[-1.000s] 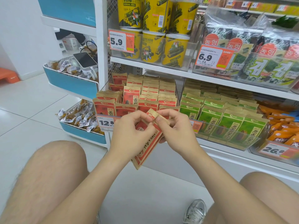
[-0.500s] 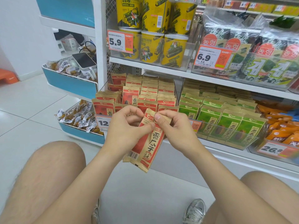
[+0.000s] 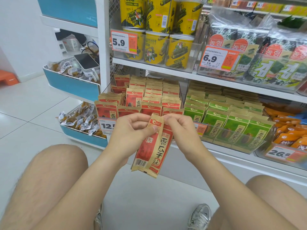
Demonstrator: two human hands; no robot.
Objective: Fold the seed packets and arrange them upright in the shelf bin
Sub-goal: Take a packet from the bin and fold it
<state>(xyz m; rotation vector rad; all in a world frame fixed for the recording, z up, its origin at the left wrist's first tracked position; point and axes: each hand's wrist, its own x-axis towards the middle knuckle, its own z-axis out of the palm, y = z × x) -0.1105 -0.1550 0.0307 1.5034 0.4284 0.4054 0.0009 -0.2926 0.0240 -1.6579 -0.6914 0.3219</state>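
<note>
A red and tan seed packet [image 3: 154, 148] hangs lengthwise in front of the lower shelf, folded along its length into a narrow strip. My left hand [image 3: 131, 131] pinches its upper left edge with thumb and fingers. My right hand [image 3: 181, 128] pinches the top right corner. Behind my hands stands the clear shelf bin [image 3: 181, 97] filled with several rows of upright red seed packets [image 3: 149, 98].
A second clear bin of green seed packets [image 3: 232, 125] sits to the right, orange packs [image 3: 289, 131] beyond it. Yellow canisters [image 3: 157, 30] and seaweed packs [image 3: 259, 60] fill the shelf above. Blue trays of wrapped snacks [image 3: 79, 120] stand left. My knees and shoes are below.
The packet has swung from a slant to nearly vertical and turned its printed face toward me. Both hands keep pinching its top and have shifted slightly along the folded edge.
</note>
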